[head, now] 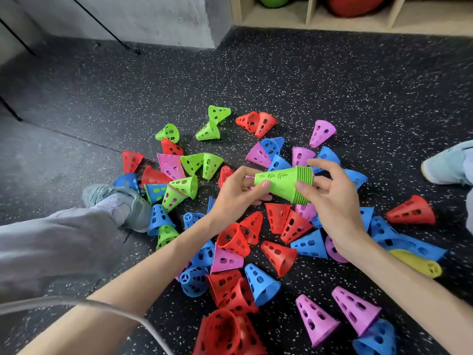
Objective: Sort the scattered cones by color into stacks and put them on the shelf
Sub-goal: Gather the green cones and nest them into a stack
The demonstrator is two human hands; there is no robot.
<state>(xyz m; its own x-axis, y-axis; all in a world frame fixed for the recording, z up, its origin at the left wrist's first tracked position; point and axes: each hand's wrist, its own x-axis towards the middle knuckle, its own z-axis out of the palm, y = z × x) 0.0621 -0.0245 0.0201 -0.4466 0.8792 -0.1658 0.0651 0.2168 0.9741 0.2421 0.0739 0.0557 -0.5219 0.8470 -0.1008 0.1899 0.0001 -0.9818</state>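
Speckled black floor point(332, 80) covered in loose red, blue, pink, green cones, shelf point(312, 20) at top; left hand point(238, 190) and right hand point(330, 193) both curl fingers round green cone stack point(284, 184), held sideways above the pile.

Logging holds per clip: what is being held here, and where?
A green cone stack: left hand grips its narrow end, right hand its wide rims.
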